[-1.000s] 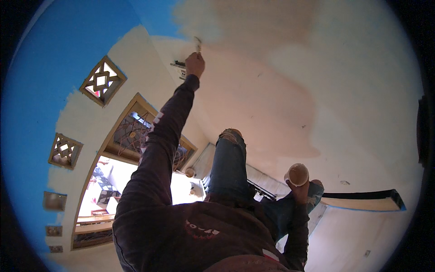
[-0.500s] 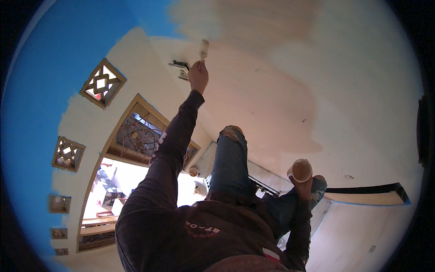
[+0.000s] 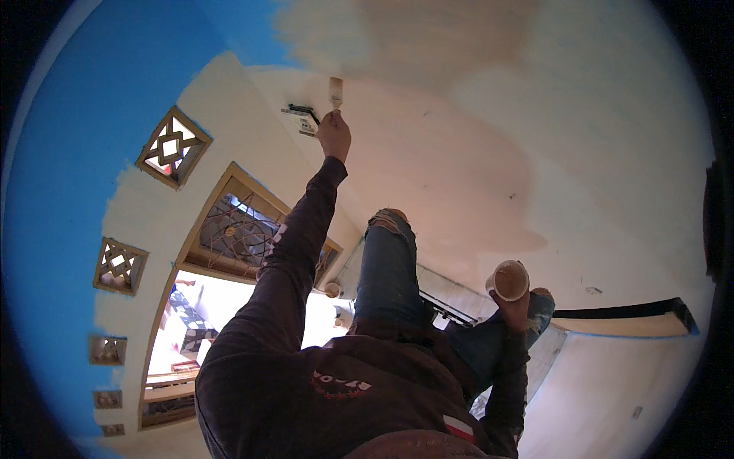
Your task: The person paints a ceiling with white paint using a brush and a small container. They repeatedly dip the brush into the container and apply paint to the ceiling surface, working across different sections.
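My left hand (image 3: pixel 334 138) is stretched far forward, its fingers closed around the handle of a flat paintbrush (image 3: pixel 336 91). The pale bristles lie against or very close to the wall (image 3: pixel 428 161), where the coat looks cream and pinkish; I cannot tell if they touch. Just left of the brush, a switch or socket box (image 3: pixel 303 120) sits in the wall with its dark edge standing out. Down at the right, my right hand (image 3: pixel 514 310) grips a round, light-coloured paint cup (image 3: pixel 510 281) from below. The cup's open mouth shows, but how much paint is inside is unclear.
Bright blue paint (image 3: pixel 69 176) covers the far left wall. Patterned vent blocks (image 3: pixel 174 147) and a wood-framed window with a metal grille (image 3: pixel 233 222) line that side. My bent knees (image 3: pixel 388 260) are in the middle. A dark-edged opening (image 3: pixel 627 312) lies at the right.
My left hand and the brush have come slightly back toward me and a little left, the brush turning more upright. My right hand still holds the cup in nearly the same place.
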### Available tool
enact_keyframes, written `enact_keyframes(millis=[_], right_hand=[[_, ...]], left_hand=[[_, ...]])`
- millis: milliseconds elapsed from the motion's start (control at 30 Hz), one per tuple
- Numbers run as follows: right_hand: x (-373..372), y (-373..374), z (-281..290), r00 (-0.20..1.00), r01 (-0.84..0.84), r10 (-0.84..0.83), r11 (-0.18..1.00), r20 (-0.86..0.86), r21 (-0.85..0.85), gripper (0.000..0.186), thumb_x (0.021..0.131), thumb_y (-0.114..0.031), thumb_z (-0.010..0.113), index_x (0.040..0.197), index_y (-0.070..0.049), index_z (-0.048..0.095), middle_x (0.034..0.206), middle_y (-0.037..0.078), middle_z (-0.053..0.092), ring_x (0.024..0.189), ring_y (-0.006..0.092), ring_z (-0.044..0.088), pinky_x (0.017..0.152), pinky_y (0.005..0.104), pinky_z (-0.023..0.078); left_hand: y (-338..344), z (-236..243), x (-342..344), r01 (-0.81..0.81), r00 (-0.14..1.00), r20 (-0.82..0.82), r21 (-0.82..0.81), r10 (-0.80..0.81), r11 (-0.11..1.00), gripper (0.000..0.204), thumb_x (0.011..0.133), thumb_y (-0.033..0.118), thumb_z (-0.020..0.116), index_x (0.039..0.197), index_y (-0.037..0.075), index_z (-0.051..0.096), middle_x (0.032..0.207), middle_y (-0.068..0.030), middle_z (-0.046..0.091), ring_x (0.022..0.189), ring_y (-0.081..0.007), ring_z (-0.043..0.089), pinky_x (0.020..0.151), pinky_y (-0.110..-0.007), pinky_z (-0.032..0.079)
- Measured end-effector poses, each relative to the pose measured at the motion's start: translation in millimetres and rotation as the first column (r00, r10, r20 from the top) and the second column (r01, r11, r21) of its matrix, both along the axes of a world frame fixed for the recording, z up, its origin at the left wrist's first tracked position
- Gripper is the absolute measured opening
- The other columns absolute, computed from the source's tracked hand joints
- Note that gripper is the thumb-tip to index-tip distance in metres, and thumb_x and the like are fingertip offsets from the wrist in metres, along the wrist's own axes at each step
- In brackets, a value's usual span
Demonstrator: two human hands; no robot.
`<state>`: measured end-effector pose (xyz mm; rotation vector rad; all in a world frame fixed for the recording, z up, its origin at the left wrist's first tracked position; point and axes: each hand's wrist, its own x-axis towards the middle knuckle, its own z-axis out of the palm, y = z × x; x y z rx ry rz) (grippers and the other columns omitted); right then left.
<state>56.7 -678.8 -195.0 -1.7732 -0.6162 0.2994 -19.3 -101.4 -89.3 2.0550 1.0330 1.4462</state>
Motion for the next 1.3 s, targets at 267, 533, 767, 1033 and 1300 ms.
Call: enact_keyframes(millis=[267,533,767,1033,1300], right_hand=[[0.1,-2.7,-3.1,1.000,0.012,-0.011,0.998,-0.017,0.054,0.086,0.069,-0.012,0.088,0.142,-0.001,0.043,0.135,0.015,0.058,0.125,0.0261,0.056,0.106,0.0392,0.045],[-2.1,-2.9,-0.8,1.000,0.029,-0.029,0.998,-0.013,0.051,0.086,0.070,-0.013,0.088,0.142,-0.001,0.044,0.134,0.015,0.058,0.124,0.0264,0.057,0.105,0.0395,0.046],[2.8,-2.5,-3.4,1.000,0.000,0.000,0.999,-0.022,0.032,0.086,0.070,-0.013,0.088,0.142,-0.001,0.043,0.134,0.015,0.057,0.123,0.0262,0.058,0.104,0.0397,0.047],[-7.1,5.0,20.0,1.000,-0.013,0.013,0.999,0.008,0.051,0.100,0.066,-0.011,0.091,0.148,-0.002,0.034,0.134,0.016,0.055,0.124,0.0266,0.056,0.105,0.0398,0.046],[-9.7,33.4,50.2,0.988,-0.038,0.046,0.998,0.146,-0.054,0.089,0.066,-0.026,0.094,0.139,-0.004,0.047,0.134,0.015,0.058,0.126,0.0282,0.056,0.107,0.0415,0.045]], left_hand=[[11.8,10.2,11.6,-0.013,0.990,-0.140,-0.026,0.009,1.000,0.032,0.098,0.022,0.055,0.086,-0.005,0.067,0.075,-0.0244,0.065,0.071,-0.0428,0.065,0.062,-0.048,0.048],[24.3,11.8,-5.3,-0.067,0.981,-0.170,0.129,0.089,0.989,0.031,0.096,0.025,0.055,0.088,-0.002,0.068,0.080,-0.0251,0.067,0.077,-0.0448,0.066,0.069,-0.052,0.050],[31.8,19.6,-9.0,0.082,0.956,-0.293,0.188,-0.024,0.979,0.030,0.096,0.025,0.056,0.086,0.000,0.067,0.075,-0.0235,0.065,0.071,-0.0434,0.065,0.061,-0.050,0.049],[-62.9,12.9,-54.3,0.265,0.915,-0.270,-0.155,-0.298,0.952,0.027,0.096,0.025,0.061,0.104,0.001,0.073,0.075,-0.0156,0.069,0.066,-0.0259,0.066,0.060,-0.040,0.047],[-190.6,28.3,-87.0,0.534,0.721,-0.089,-0.560,-0.687,0.633,0.022,0.099,0.014,0.062,0.108,-0.004,0.071,0.077,0.0013,0.062,0.068,-0.0042,0.054,0.062,-0.022,0.046]])
